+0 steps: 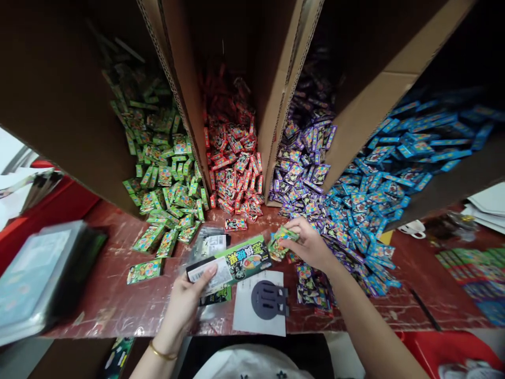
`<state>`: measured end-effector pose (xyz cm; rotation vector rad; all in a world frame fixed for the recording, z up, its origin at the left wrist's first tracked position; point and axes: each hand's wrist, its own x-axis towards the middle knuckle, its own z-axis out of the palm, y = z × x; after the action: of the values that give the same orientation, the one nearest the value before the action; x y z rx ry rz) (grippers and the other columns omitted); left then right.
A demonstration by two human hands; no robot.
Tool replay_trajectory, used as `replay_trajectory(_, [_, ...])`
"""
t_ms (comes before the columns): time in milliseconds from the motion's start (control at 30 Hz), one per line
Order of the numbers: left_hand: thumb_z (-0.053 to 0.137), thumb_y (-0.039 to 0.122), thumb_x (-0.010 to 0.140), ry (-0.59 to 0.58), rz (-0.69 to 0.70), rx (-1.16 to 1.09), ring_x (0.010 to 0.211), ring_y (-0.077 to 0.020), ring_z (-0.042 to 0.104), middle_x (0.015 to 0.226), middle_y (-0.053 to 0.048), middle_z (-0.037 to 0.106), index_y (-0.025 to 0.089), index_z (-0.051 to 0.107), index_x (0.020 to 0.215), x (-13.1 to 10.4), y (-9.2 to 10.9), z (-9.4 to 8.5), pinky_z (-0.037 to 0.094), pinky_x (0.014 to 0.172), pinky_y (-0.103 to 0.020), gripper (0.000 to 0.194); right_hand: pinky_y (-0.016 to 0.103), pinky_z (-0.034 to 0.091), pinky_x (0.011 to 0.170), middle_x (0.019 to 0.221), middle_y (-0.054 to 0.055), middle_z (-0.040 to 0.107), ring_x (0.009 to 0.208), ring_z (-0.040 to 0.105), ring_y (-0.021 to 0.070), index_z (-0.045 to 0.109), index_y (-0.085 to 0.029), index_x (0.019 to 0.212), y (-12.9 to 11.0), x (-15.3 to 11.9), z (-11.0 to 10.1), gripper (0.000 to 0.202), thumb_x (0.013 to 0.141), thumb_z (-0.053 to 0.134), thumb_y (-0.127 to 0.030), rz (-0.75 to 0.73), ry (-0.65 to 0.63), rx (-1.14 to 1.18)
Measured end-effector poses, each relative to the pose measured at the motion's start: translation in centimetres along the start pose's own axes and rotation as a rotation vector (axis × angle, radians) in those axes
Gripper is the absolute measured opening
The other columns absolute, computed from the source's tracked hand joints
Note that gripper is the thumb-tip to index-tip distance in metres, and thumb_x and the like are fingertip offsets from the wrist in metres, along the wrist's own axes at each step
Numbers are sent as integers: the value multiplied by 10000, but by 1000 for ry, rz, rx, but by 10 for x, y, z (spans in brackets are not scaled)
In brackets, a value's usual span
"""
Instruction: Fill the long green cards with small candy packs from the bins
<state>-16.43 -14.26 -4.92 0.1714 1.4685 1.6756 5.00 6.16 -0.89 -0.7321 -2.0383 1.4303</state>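
Note:
My left hand (191,295) is closed round a long green and black box (246,259) with a white label, held tilted above the table. At the box's right end my right hand (310,245) pinches several small green packets (280,243). Beneath the box lie clear plastic sleeves (203,243) and a white sheet (256,310) with a round dark grey plastic piece (269,300) on it. A small heap of mixed packets (311,287) sits under my right wrist, and one red packet (235,225) lies behind the box.
Upright cardboard boxes (276,110) spill green (173,184), red (236,173), purple (303,163) and blue packets (371,195) onto the red table (158,316). Plastic sleeves (39,273) are stacked at left. Coloured packets (477,279) lie in rows at right, near a dark rod (425,309).

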Motion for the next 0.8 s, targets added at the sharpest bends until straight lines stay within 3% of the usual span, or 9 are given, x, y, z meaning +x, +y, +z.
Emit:
replay_trajectory(167, [833, 307, 550, 9, 24, 10, 645, -168, 678, 760, -67, 749, 96, 718, 746, 0, -8, 12, 547, 614, -211, 310, 281, 416, 623, 807, 31, 617, 687, 545, 164, 646, -203, 884, 3, 2, -2, 203, 789, 629, -381, -51, -131, -109])
replay_trajectory(300, [838, 311, 531, 5, -14, 19, 613, -178, 673, 705, -75, 740, 88, 715, 704, -1, -12, 12, 538, 577, -220, 308, 236, 295, 468, 553, -64, 441, 479, 385, 106, 601, -204, 821, 11, 1, 6, 265, 709, 702, -422, 45, -61, -83])
replay_trajectory(400, [838, 330, 518, 12, -31, 31, 611, -198, 677, 693, -83, 737, 85, 716, 722, -3, -10, 13, 542, 579, -244, 342, 226, 237, 438, 502, -92, 341, 450, 316, 90, 536, -203, 742, 17, 0, 9, 334, 641, 750, -440, 94, -25, -6])
replay_trajectory(667, [834, 348, 517, 10, -5, 64, 612, -198, 674, 703, -76, 738, 92, 704, 700, -4, -2, 15, 541, 582, -243, 340, 213, 216, 407, 460, -93, 323, 423, 278, 71, 553, -191, 656, 7, 3, 0, 265, 661, 734, -385, 84, -15, -58])
replay_trajectory(800, [823, 359, 541, -26, 1, 73, 648, -206, 683, 752, -86, 744, 91, 702, 738, -4, -3, 16, 545, 612, -252, 354, 208, 332, 400, 523, -42, 480, 450, 413, 93, 622, -188, 750, 8, 3, 8, 260, 678, 719, -419, 115, -72, 30])
